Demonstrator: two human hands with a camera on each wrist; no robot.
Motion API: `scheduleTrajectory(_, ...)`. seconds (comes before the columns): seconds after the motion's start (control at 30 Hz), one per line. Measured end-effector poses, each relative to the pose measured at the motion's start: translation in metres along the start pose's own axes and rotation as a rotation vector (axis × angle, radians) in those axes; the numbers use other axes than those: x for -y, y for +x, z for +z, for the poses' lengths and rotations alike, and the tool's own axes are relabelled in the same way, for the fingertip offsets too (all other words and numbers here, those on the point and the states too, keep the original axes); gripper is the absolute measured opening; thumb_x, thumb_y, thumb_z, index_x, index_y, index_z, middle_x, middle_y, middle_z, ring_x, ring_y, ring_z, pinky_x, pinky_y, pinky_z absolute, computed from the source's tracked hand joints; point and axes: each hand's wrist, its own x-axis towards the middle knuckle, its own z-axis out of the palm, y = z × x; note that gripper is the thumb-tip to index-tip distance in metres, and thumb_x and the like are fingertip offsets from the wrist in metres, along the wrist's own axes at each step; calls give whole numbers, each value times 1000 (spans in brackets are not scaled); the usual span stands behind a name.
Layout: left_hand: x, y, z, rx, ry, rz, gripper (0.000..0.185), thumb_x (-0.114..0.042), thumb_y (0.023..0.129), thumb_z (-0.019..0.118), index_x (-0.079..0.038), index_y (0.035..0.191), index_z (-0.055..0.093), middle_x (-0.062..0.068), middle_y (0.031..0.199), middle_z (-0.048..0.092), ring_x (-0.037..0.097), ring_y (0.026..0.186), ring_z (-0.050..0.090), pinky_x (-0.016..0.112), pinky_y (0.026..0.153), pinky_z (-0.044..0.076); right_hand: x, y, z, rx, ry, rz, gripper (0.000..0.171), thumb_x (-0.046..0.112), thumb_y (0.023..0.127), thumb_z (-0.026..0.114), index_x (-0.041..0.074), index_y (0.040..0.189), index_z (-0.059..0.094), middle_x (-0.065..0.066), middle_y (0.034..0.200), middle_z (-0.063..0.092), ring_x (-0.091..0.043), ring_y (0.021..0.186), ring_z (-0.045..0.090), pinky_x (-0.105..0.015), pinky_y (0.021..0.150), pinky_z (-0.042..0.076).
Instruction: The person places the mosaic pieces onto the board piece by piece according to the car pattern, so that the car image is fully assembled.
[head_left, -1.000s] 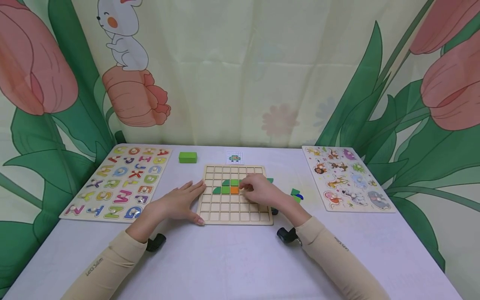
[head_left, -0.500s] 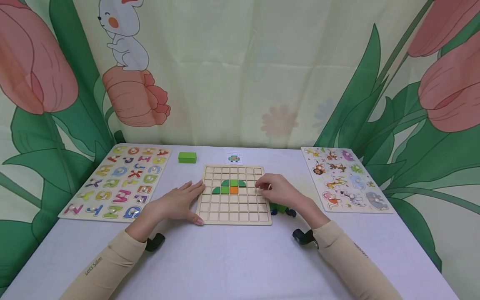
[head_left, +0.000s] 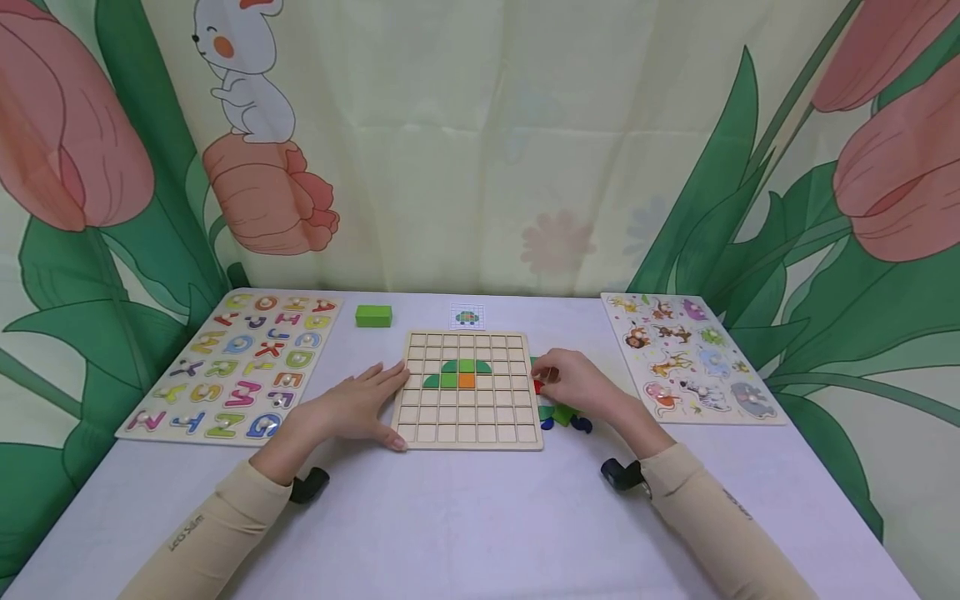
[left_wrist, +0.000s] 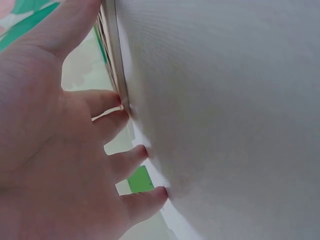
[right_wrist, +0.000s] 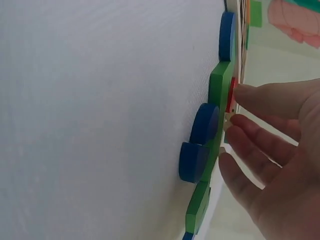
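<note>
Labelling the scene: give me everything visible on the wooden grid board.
The wooden grid board is a pale, flat, square tray of small square cells, lying on the white table. Most cells are bare; green pieces and one orange piece form a dome near its upper middle. The left hand rests against its left edge.

A white-clothed table (head_left: 465, 533) stands before a pale curtain (head_left: 480, 142) printed with tulips and a rabbit.

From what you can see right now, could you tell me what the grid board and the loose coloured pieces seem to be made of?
Grid board: probably unfinished pale wood, with a matte tan face and raised slats. Loose pieces: likely painted wood, thick, with flat matte blue and green colour.
</note>
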Motion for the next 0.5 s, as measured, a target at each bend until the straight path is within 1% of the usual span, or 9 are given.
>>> scheduleTrajectory(0.23,-1,-1,-1,-1,-6,2,120,-66,67,80,-14,159,24,5,168,16,41,154,13,69,118,19,1,1,4,-5,-31,34,27,8,86,74,13,112,73,0,96,65,-16,86,56,-27,76,51)
scheduleTrajectory(0.4,1,0,1,0,-2,4,120,-68,67,79,-15,159,24,5,168,16,41,154,12,68,119,18,7,2,4,-4,-82,19,26,5,85,71,9,110,73,-2,93,66,-17,81,56,-27,71,50)
scheduleTrajectory(0.5,2,1,2,-5,3,5,121,-69,66,78,-15,159,24,5,168,16,41,154,12,68,119,19,10,2,4,-7,-119,18,25,3,83,70,10,107,73,-2,91,65,-16,79,55,-27,69,48)
